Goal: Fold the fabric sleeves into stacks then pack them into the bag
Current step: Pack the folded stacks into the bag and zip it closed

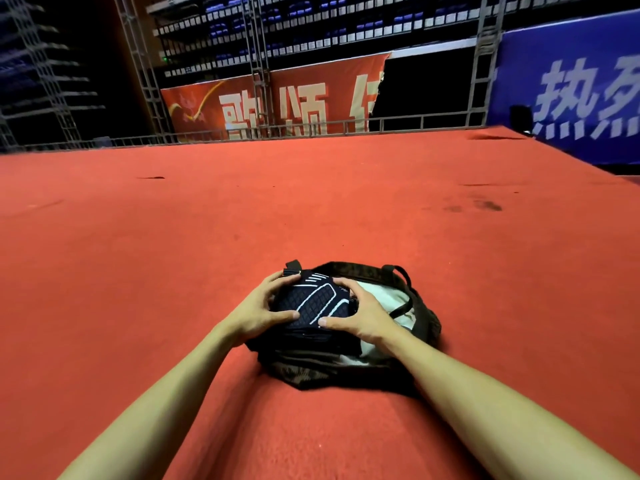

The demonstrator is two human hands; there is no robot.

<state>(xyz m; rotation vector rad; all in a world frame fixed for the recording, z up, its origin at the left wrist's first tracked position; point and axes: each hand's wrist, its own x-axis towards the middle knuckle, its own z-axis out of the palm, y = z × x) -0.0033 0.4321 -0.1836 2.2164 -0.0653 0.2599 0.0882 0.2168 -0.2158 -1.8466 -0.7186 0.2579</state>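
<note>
A folded stack of dark navy fabric sleeves [313, 303] with white line patterns sits at the left of the open mouth of a dark brown bag [346, 370] on the red carpet. My left hand [261, 306] grips the stack's left side, thumb on top near the front. On the right side my right hand [360, 315] grips it the same way, fingers curled over the far edge. The bag's pale lining [388, 299] shows to the right of the stack. Its dark handles [401, 275] lie over the back rim.
Red carpet [311, 209] covers a wide raised floor all around the bag. A low metal rail [311, 128] marks the far edge, with red and blue banners, truss towers and dark seating behind it.
</note>
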